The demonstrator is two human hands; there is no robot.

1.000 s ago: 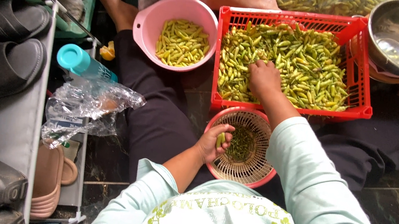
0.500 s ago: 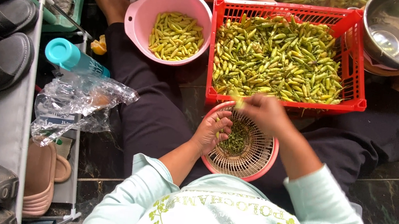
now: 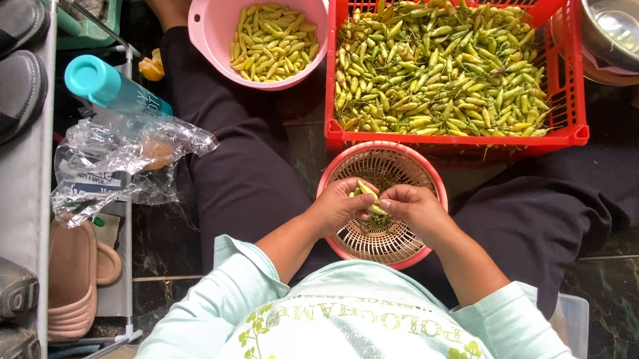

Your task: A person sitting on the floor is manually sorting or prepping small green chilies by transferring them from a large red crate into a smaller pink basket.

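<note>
Hands meet over pink sieve basket (image 3: pixel 377 245): left hand (image 3: pixel 343 207) and right hand (image 3: pixel 412 208) grip small green chilies (image 3: pixel 371 197).

Person wears a pale mint long-sleeved top, sleeves pushed up to just below the elbows, forearms bare. Front of the top has printed lettering plus green leafy vine and small orange flower motifs. Dark, near-black loose trousers. Feet bare. Left hand (image 3: pixel 342 206) and right hand (image 3: pixel 413 208) bare, no gloves, rings not discernible.
</note>
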